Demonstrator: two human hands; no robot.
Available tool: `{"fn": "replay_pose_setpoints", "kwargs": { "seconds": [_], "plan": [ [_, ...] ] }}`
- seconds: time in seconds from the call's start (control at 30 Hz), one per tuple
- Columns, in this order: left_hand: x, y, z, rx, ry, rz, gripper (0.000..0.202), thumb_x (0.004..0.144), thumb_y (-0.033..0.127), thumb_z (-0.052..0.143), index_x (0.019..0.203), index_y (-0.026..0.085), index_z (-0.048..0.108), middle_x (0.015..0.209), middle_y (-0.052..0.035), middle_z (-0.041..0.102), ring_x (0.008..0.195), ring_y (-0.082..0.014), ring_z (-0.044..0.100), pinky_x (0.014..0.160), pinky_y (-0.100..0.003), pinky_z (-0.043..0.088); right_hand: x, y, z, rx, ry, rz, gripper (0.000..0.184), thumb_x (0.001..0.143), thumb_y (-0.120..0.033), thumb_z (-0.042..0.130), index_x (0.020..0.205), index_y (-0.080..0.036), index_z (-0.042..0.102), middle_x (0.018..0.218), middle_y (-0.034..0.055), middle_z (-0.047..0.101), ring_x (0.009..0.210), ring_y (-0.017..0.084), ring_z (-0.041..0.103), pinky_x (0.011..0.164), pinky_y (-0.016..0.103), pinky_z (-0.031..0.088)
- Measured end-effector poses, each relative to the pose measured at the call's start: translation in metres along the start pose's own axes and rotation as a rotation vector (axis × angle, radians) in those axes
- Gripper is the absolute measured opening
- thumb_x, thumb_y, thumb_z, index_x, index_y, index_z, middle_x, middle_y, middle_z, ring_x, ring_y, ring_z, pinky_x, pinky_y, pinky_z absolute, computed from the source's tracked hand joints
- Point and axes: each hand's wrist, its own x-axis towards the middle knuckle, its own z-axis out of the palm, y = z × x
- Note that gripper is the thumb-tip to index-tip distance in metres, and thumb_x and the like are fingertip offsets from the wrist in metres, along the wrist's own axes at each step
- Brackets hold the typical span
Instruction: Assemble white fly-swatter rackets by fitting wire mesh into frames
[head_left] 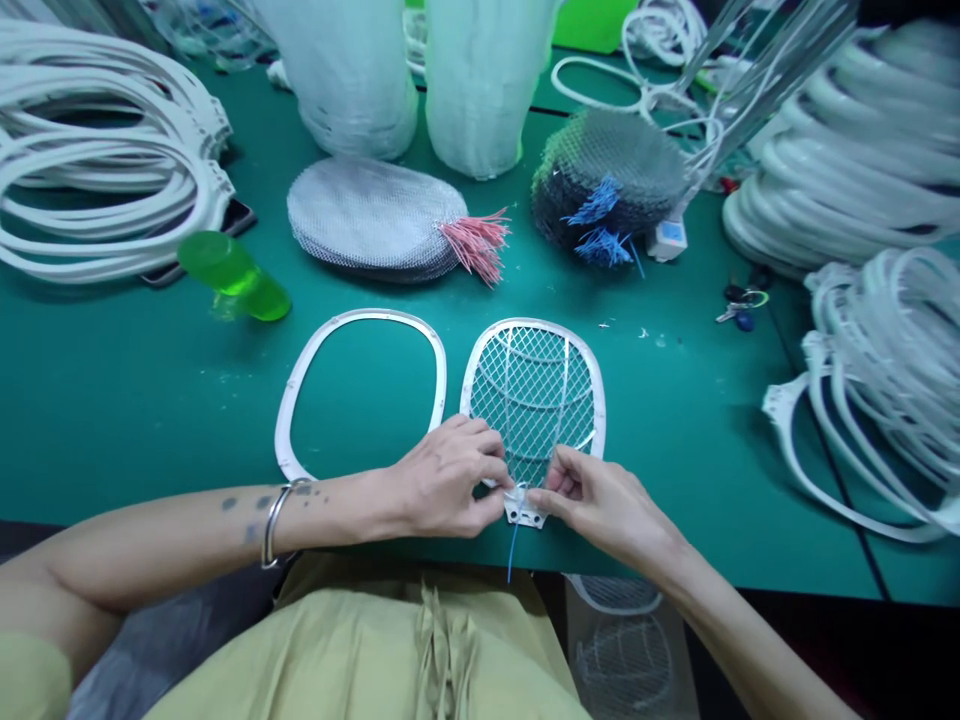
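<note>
A white oval racket frame with a wire mesh lies flat on the green table in front of me. My left hand and my right hand both pinch at its narrow bottom neck, fingers closed on the frame's lower end. A thin blue wire hangs down from that neck over the table edge. Just left of it lies a bare white oval frame with no mesh, touched by neither hand.
Behind are a stack of grey mesh with pink wires, a darker mesh stack with blue wires, a green bottle on its side, and two wrapped bundles. White frames are piled at left and right. Keys lie at right.
</note>
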Motion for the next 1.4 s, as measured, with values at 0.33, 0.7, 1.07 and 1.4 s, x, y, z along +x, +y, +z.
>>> {"fn": "replay_pose_setpoints", "kwargs": {
  "seconds": [0.33,0.7,1.07,1.4],
  "plan": [
    [0.009,0.009,0.007,0.088,-0.009,-0.121,0.010,0.085,0.025,0.061,0.078,0.018,0.060,0.079,-0.0004,0.059,0.079,-0.0181,0.048,0.074,-0.035,0.031,-0.005,0.005,-0.001,0.095,-0.013,0.005,0.027,0.078,-0.045,0.064,0.066,-0.024,0.052,0.066,-0.0044,0.065,0.060,0.013,0.055,0.050,0.025,0.032],
    [0.022,0.018,-0.002,0.110,-0.229,-0.199,0.007,0.083,0.017,0.051,0.076,0.018,0.054,0.066,0.0007,0.056,0.063,-0.0157,0.049,0.062,-0.030,0.029,0.001,-0.007,-0.002,-0.024,-0.048,0.072,0.019,0.076,-0.037,0.062,0.065,-0.024,0.052,0.064,-0.0049,0.066,0.061,0.014,0.056,0.051,0.026,0.028],
    [0.018,0.017,0.008,0.220,-0.213,-0.112,0.011,0.078,0.010,0.050,0.079,0.020,0.048,0.071,0.0005,0.057,0.066,-0.0177,0.050,0.063,-0.032,0.028,0.003,-0.002,0.003,-0.122,-0.018,0.035,0.019,0.077,-0.035,0.062,0.066,-0.024,0.050,0.063,-0.0050,0.064,0.060,0.014,0.053,0.052,0.027,0.026],
    [0.027,0.021,-0.002,0.154,-0.288,-0.246,0.011,0.082,0.020,0.060,0.074,0.020,0.051,0.067,0.0029,0.063,0.064,-0.0170,0.059,0.052,-0.029,0.022,0.003,-0.009,0.000,-0.134,-0.002,0.077,0.020,0.073,-0.034,0.066,0.064,-0.024,0.051,0.064,-0.0046,0.064,0.062,0.016,0.056,0.052,0.028,0.026]
  ]
}}
